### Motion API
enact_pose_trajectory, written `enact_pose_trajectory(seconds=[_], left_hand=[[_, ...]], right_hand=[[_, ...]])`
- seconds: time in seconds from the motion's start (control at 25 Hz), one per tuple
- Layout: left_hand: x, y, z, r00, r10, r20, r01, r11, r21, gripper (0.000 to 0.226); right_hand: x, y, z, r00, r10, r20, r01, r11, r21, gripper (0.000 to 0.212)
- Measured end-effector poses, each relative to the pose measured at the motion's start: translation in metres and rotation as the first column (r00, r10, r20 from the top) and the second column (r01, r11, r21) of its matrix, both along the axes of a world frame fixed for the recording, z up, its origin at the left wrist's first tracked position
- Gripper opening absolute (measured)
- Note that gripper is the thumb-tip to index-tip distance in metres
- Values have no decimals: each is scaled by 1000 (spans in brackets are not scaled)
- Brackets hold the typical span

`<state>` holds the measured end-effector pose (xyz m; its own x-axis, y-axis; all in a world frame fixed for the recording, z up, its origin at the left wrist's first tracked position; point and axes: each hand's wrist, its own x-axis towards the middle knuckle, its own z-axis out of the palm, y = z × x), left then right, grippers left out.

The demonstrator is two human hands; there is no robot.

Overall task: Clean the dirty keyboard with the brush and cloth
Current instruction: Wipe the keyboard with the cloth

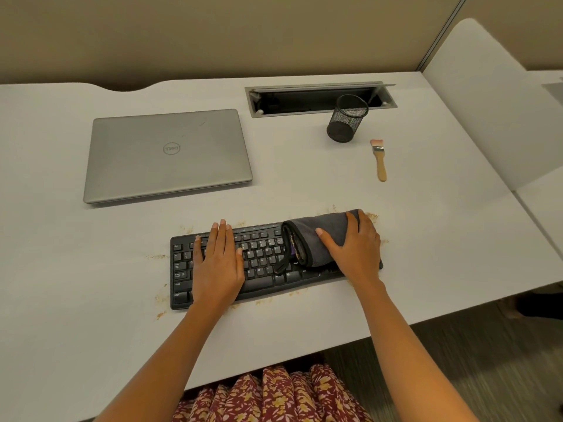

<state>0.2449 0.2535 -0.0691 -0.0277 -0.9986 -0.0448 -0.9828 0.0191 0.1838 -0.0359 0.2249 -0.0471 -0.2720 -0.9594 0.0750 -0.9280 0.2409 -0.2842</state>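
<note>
A black keyboard (265, 254) lies near the front edge of the white desk, with brown crumbs scattered around it. My left hand (217, 263) lies flat on the keyboard's left half, fingers straight. My right hand (355, 242) presses a folded dark grey cloth (316, 236) onto the keyboard's right end; the fingers spread over the cloth and the thumb points left. The cloth hides the right keys. A small brush (379, 159) with a wooden handle and pinkish bristles lies on the desk behind and to the right, apart from both hands.
A closed silver laptop (167, 155) lies at the back left. A black mesh pen cup (347, 118) stands at the back right, in front of an open cable tray (320, 99) set in the desk (91, 269). A white partition (487, 102) rises on the right.
</note>
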Motion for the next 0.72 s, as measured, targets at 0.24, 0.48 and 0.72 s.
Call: enact_pose_trajectory(seconds=[0.24,0.48,0.72], left_hand=[[-1,0,-1,1000,-2,0,2,1000,-6,65],[0,0,-1,1000,-5,-6,5,1000,-7,64],[2,0,1,1000,-7,-7,7,1000,-4,65]], right_hand=[[24,28,-1,998,-62,-19,61,997,-38,93],[52,39,-6,999,-37,-34,35,998,-51,92],[19,8,-6,999,-42,-35,39,998,-57,88]])
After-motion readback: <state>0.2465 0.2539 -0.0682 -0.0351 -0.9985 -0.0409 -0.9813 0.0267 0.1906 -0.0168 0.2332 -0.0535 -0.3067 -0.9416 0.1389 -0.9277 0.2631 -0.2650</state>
